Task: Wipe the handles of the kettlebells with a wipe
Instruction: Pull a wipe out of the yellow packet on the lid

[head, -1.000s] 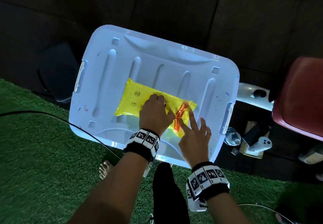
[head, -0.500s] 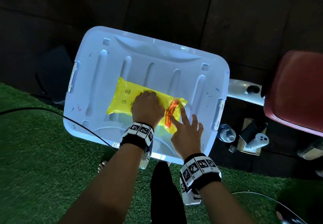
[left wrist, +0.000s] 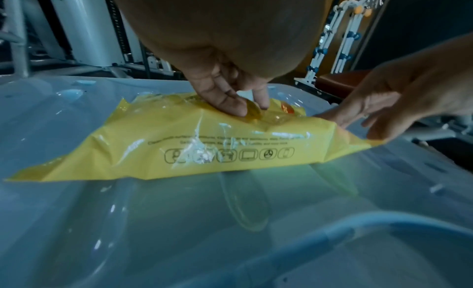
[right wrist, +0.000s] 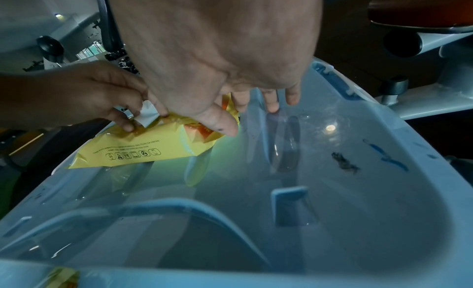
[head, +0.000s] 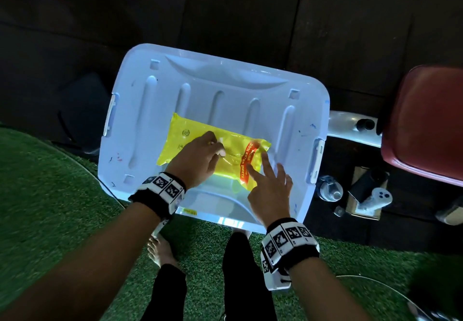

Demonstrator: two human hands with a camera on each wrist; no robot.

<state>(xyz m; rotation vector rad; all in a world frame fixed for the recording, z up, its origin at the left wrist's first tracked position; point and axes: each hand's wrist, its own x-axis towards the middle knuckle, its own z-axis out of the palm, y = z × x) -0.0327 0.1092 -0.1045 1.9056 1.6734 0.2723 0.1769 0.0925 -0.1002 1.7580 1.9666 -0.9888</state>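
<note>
A yellow pack of wipes lies on the pale lid of a plastic bin. My left hand is over the middle of the pack and pinches the tip of a white wipe that sticks out of its opening. The wipe also shows in the right wrist view, between the left thumb and fingers. My right hand presses the pack's right end, by the orange label, with straight spread fingers. In the left wrist view the pack shows its side. No kettlebell is in view.
The bin stands on green turf at the edge of dark floor mats. To the right are a red padded seat, a bottle and a white controller on a box. My bare foot is below the bin.
My left hand has gone from lying on the pack to pinching a white wipe up out of its opening. The right hand has stayed on the pack's right end.
</note>
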